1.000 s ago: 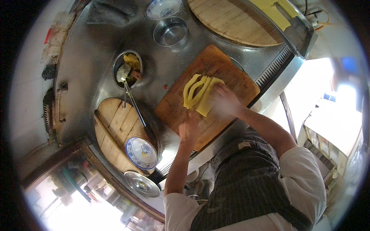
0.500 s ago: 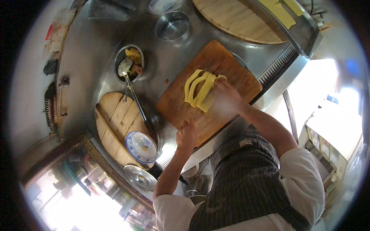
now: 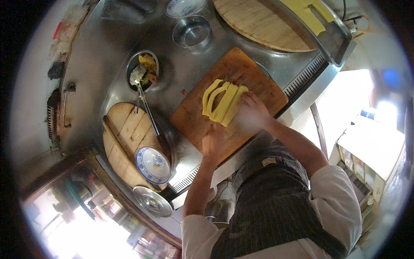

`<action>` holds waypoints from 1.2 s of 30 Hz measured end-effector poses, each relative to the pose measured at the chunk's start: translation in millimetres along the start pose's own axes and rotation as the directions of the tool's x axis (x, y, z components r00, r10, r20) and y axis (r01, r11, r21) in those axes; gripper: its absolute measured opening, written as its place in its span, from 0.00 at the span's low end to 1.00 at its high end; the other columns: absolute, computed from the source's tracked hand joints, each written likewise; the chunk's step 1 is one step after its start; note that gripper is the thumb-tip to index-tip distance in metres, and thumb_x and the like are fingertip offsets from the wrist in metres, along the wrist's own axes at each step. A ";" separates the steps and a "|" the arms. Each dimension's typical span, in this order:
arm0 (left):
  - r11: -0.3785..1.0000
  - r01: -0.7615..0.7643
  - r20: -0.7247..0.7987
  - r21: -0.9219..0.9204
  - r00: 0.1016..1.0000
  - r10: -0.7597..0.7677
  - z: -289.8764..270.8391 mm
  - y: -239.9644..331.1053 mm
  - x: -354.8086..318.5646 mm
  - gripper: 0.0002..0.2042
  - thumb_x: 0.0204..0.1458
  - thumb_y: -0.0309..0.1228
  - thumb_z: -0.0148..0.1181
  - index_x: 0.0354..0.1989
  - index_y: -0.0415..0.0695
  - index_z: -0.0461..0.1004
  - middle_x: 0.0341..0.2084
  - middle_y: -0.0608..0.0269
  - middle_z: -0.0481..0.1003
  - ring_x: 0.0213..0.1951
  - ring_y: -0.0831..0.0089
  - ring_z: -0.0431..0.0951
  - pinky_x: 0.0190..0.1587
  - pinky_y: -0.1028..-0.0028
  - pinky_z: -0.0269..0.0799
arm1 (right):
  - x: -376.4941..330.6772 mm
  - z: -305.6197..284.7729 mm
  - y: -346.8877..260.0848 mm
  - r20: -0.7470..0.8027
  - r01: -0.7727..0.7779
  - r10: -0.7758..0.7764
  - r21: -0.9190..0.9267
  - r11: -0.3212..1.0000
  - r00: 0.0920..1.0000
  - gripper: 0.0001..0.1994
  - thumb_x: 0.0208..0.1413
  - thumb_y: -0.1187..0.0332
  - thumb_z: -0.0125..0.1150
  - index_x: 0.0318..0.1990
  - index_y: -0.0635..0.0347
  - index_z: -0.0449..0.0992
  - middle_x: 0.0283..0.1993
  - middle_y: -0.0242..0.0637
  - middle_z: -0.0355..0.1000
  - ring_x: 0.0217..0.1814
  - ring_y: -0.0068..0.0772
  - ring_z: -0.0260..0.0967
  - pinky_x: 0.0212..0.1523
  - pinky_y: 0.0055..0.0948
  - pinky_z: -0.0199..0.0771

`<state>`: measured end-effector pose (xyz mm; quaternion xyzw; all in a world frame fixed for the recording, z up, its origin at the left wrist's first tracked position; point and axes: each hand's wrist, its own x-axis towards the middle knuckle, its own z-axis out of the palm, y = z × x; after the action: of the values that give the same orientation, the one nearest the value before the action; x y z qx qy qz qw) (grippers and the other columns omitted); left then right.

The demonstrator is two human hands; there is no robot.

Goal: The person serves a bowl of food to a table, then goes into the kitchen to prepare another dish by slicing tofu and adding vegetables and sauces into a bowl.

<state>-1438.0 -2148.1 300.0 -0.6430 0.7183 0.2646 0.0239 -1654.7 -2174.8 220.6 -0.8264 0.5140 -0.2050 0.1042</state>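
Several yellow dough strips (image 3: 223, 102) lie side by side on a brown wooden cutting board (image 3: 241, 60); the left ones curve apart. At the near end of the strips is my left hand (image 3: 214, 139), closely bunched and blurred by motion, so its fingertips cannot be made out. My right hand (image 3: 254, 110) is at the right side of the strips, fingers bent against the far end of the rightmost strip and seemingly pinching it. Part of that hand is smeared too.
Left of the board stand a metal bowl (image 3: 143, 54) of food with tongs (image 3: 148, 110) in it, and a round wooden lid (image 3: 120, 129) bearing a blue-and-white bowl (image 3: 153, 165). Behind are a metal pan (image 3: 192, 32), a large round wooden lid (image 3: 258, 26) and a tray (image 3: 340, 39) with yellow sheets.
My left hand has moved up from the board's near edge to the near end of the strips. My right hand stays beside them, and the rightmost strip now shows more fully.
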 end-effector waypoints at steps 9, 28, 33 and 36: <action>0.968 -0.038 0.163 0.248 0.987 -0.003 -5.4 34.8 32.1 0.13 0.54 0.29 0.47 0.46 0.39 0.61 0.34 0.47 0.73 0.34 0.52 0.78 0.32 0.61 0.77 | 2.3 19.4 -2.9 0.151 -0.036 0.049 -0.092 0.995 0.987 0.13 0.51 0.62 0.55 0.44 0.53 0.74 0.53 0.39 0.63 0.63 0.47 0.53 0.62 0.42 0.59; 0.929 -0.127 -0.309 -0.348 0.951 0.015 78.5 -121.2 -56.3 0.07 0.53 0.27 0.53 0.35 0.38 0.63 0.31 0.49 0.71 0.28 0.51 0.74 0.26 0.60 0.71 | 5.8 4.4 -0.4 0.084 -0.079 0.072 0.085 0.993 0.994 0.12 0.54 0.67 0.56 0.46 0.56 0.72 0.54 0.39 0.60 0.57 0.48 0.58 0.51 0.47 0.70; 0.789 0.204 -0.292 -0.580 0.852 -0.435 76.8 -78.3 -89.1 0.07 0.53 0.22 0.51 0.36 0.38 0.59 0.26 0.45 0.69 0.26 0.45 0.70 0.25 0.57 0.65 | 74.2 -14.7 2.6 0.094 0.055 -0.059 0.042 0.998 0.994 0.15 0.54 0.70 0.55 0.50 0.59 0.69 0.56 0.40 0.60 0.56 0.47 0.60 0.55 0.45 0.67; 0.803 0.345 -0.393 -0.485 0.735 -0.553 63.4 -12.1 -77.6 0.06 0.53 0.23 0.50 0.35 0.38 0.59 0.24 0.43 0.68 0.26 0.42 0.69 0.26 0.55 0.63 | 154.7 10.2 6.0 0.175 0.307 -0.332 0.156 0.939 0.927 0.17 0.51 0.75 0.56 0.51 0.60 0.70 0.53 0.39 0.63 0.55 0.44 0.60 0.54 0.42 0.66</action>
<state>-1432.7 -2051.7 270.5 -0.8383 0.4510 0.2020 -0.2302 -1595.0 -2315.9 245.0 -0.9072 0.3454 -0.1679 0.1719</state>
